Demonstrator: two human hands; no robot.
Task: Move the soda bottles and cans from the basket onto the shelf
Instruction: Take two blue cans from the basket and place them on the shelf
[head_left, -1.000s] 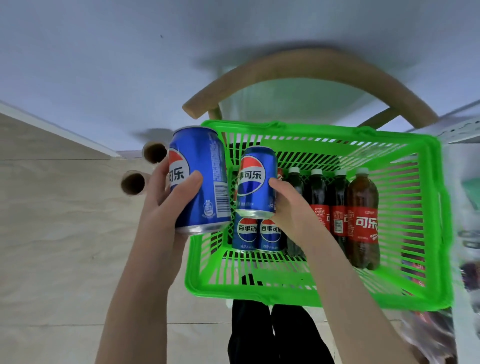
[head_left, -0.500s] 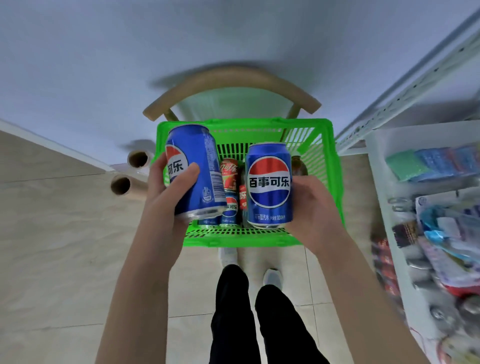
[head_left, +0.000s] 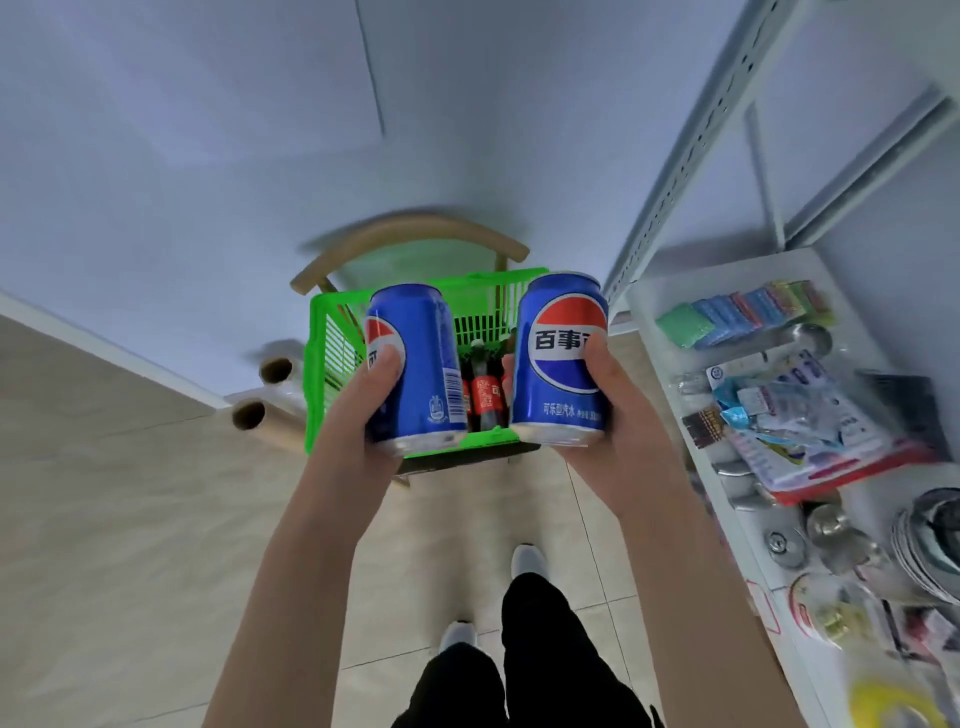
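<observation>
My left hand (head_left: 358, 410) grips a blue Pepsi can (head_left: 415, 364) upright, and my right hand (head_left: 618, 415) grips a second blue Pepsi can (head_left: 561, 358). Both cans are held up in front of the green plastic basket (head_left: 324, 374), which rests on a wooden chair (head_left: 415, 234). Between the cans I see dark cola bottles with red labels (head_left: 485, 389) still inside the basket. The white metal shelf (head_left: 696, 395) stands to the right of my right hand.
The shelf board holds coloured sponges (head_left: 737, 312), plastic packets (head_left: 810, 421) and metal kitchenware (head_left: 831, 530). Two rolls with cardboard cores (head_left: 260, 395) lie on the floor left of the basket. My legs and white shoes (head_left: 524, 566) are below on the tiled floor.
Both hands have lifted the cans clear of the basket and drawn back from it. The view has swung right, bringing more of the shelf into sight.
</observation>
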